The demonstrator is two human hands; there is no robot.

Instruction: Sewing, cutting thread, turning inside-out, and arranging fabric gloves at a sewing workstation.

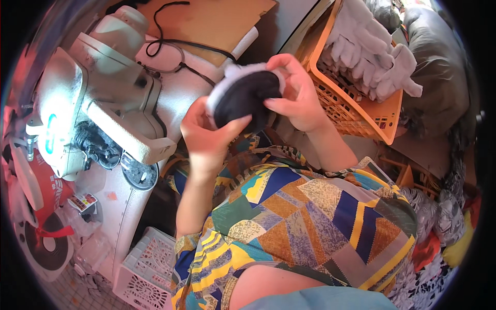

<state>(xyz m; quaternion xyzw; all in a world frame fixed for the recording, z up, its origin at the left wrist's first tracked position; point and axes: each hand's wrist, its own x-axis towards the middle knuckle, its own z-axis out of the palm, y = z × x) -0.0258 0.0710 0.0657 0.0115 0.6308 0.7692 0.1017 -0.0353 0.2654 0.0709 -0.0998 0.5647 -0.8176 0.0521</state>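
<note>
Up in front of me I hold a rounded piece (246, 98) with a black face and a pale, fuzzy-looking rim; its exact kind I cannot tell. My left hand (206, 134) grips its lower left side, the thumb lying over the black face. On the upper right edge, my right hand (299, 95) pinches it between thumb and fingers, the thumb pressing on the black side. To the left stands a white industrial sewing machine (116, 93) with a lit lamp by its needle area. The piece is held apart from the machine.
An orange plastic crate (356, 111) at the right carries a pile of pale fuzzy pieces (361, 46). Dark bags (439, 67) stand beyond it. A white lattice basket (147, 268) sits below the machine table (121, 217). A black cord (199, 46) crosses the tan board (217, 23).
</note>
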